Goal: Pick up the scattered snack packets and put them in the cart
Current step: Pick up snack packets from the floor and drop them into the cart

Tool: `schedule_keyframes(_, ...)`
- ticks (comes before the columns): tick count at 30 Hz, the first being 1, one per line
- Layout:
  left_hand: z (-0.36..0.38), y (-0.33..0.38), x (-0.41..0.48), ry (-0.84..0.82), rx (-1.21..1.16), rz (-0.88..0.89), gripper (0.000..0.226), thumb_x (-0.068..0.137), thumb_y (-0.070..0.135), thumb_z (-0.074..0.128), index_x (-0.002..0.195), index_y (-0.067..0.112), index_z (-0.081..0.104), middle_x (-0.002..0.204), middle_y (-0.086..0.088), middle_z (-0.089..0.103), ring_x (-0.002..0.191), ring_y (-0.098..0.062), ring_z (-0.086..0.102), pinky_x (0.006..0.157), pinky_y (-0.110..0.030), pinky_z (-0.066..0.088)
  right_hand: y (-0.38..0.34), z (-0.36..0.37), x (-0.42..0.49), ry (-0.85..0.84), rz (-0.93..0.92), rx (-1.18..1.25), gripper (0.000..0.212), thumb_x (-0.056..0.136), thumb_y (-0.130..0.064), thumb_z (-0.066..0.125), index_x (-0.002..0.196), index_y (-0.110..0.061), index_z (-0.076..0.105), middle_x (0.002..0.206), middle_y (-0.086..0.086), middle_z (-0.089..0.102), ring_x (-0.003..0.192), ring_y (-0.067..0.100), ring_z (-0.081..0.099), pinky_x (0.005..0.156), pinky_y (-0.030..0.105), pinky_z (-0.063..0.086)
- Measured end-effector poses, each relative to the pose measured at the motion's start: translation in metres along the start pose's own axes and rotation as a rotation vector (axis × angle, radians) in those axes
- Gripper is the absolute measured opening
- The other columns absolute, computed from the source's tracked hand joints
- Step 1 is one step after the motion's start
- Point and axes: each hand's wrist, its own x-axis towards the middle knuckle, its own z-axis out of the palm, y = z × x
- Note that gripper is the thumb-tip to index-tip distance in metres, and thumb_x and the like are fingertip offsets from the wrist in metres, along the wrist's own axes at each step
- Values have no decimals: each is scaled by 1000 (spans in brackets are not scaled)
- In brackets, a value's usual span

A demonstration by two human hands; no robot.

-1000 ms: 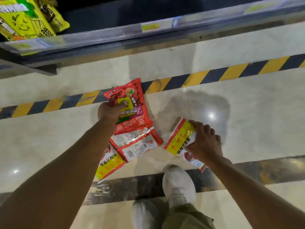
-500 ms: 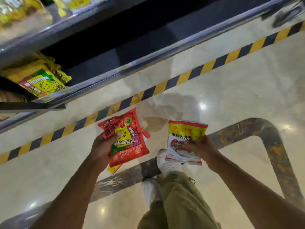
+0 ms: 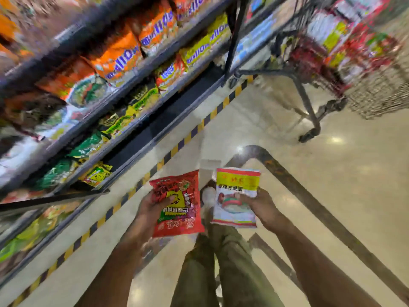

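**Red packet (image 3: 179, 207) in left hand (image 3: 152, 207), white-and-yellow packet (image 3: 235, 196) in right hand (image 3: 263, 207), cart (image 3: 380, 96) not reached yet**

Both packets are held up over the floor (image 3: 354, 196), in front of the person's legs. They are just beside each other, with a small gap between them.
- Left hand: grips the red packet at its left edge, thumb across the printed face, fingers behind. Can't tell if more packets sit behind it.
- Right hand: grips the other packet at its right edge, thumb on the front.
- Neither hand is free.

The cart stands toward the far right of the floor, well apart from the hands, past the end of the shelf (image 3: 132, 103). Its wire basket already has packets in it. Too blurred to count.

Handling, my read:
- Film pouches: light, soft, slick.
- Contents likely brittle, so don't squeeze the middle.
- An edge grip lets the packet flop, which is fine for a short carry.
- Safest hold is a side edge or the sealed seam, thumb flat.
- Release low over the basket rim, no throwing.
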Motion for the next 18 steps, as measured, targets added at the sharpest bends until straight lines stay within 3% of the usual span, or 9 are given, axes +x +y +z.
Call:
schedule_keyframes(3, 33, 27, -60, -40, 36, 66, 39, 86, 12, 81, 123, 13, 70, 110, -20, 77, 100, -43, 74, 90, -64, 58, -21, -35, -87, 112, -41, 59, 30, 88, -22, 81, 115, -9, 77, 110, 10, 79, 106, 31, 75, 99, 54, 57)
schedule_keyframes(7, 86, 50, -114, -141, 38, 188, 40, 87, 6, 77, 125, 13, 69, 112, -21, 76, 95, -41, 76, 76, -52, 63, -41, -96, -157, 97, -143, 253, 31, 101, -19, 65, 130, -7, 68, 125, 17, 74, 112, 37, 72, 99, 50, 56)
schedule_keyframes(10, 136, 60, -141, -212, 62, 251, 48, 82, 8, 79, 129, 10, 66, 115, -25, 75, 101, -47, 73, 83, -56, 62, -47, -150, -182, 78, -212, 338, 37, 100, -19, 67, 135, -6, 64, 131, 24, 69, 118, 45, 68, 105, 57, 51)
schedule_keyframes(15, 235, 82, -169, -261, 129, 313, 42, 85, 6, 78, 126, 8, 65, 112, -24, 76, 96, -44, 75, 89, -57, 60, -61, -246, -204, 163, -345, 359, 37, 101, -15, 65, 137, -8, 59, 132, 21, 69, 118, 46, 68, 104, 62, 51)
schedule_keyframes(18, 307, 91, -178, -266, 107, 314, 50, 80, 9, 80, 127, 8, 63, 113, -24, 76, 99, -44, 74, 88, -56, 60, -72, -309, -216, 228, -402, 386, 33, 100, -13, 65, 133, -9, 63, 126, 18, 73, 112, 43, 71, 98, 56, 57)
